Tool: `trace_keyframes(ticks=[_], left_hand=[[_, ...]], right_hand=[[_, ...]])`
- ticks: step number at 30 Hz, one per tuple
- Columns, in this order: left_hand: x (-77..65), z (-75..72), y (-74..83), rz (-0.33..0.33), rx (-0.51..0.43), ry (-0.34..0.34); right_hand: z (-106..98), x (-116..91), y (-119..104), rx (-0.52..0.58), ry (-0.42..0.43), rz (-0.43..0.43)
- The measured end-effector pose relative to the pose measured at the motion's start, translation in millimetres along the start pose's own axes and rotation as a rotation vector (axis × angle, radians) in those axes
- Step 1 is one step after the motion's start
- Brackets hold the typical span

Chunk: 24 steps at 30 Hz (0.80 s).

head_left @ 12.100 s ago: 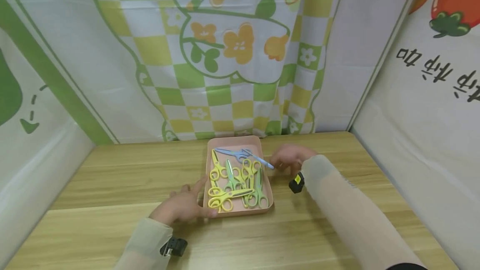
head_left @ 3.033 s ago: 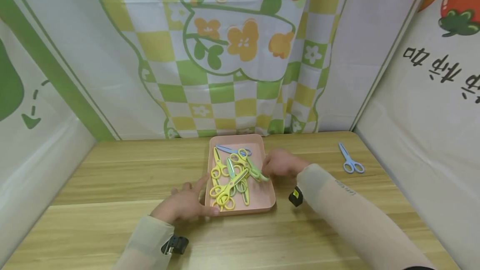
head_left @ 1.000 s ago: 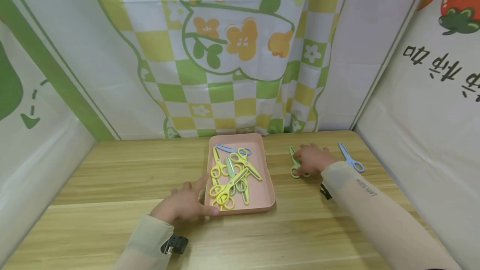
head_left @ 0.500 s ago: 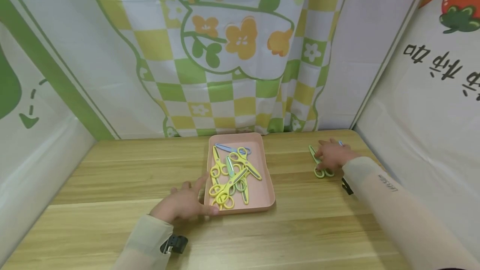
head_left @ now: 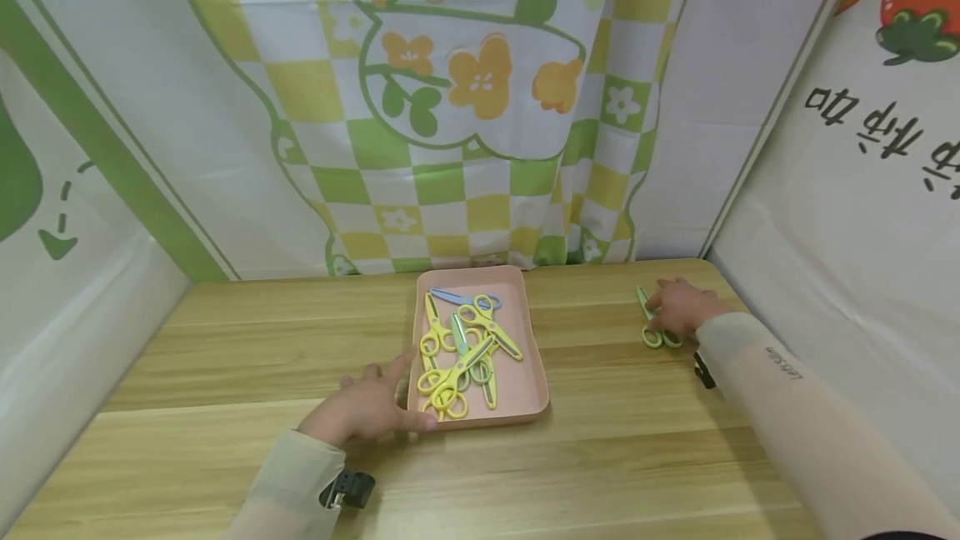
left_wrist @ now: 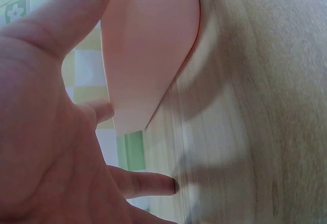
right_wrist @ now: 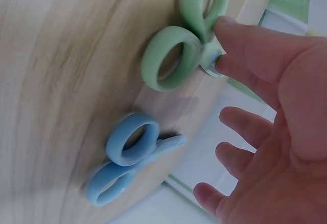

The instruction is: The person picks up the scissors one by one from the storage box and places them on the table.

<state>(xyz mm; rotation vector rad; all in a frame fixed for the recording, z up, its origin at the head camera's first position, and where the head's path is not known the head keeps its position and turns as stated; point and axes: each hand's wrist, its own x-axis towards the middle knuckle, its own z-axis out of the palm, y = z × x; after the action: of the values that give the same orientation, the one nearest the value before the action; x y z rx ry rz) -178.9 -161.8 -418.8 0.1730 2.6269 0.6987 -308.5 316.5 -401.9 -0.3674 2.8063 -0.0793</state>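
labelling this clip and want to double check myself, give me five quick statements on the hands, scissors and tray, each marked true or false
1. The right hand pinches green scissors. True.
2. The left hand lies apart from the pink tray. False: it touches the tray's edge.
3. Blue scissors lie on the table, outside the tray. True.
4. All scissors in the tray share one colour. False: yellow scissors, a blue pair and a green pair lie there.
5. The pinched scissors' handles point to the table's far edge. False: the blades point that way.
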Motion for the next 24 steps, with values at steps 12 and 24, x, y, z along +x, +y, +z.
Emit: trace_keyframes(ticks=[12,24], left_hand=[[-1.5,-1.2,1.9,0.003,0.012,-0.002],[-0.3,-0.4,0.8,-0.009,0.005,-0.008]], right_hand=[[2.5,1.9,6.8,0.038,0.033,0.043],[3.8,4.7,10.8,0.035,0.028,0.058]])
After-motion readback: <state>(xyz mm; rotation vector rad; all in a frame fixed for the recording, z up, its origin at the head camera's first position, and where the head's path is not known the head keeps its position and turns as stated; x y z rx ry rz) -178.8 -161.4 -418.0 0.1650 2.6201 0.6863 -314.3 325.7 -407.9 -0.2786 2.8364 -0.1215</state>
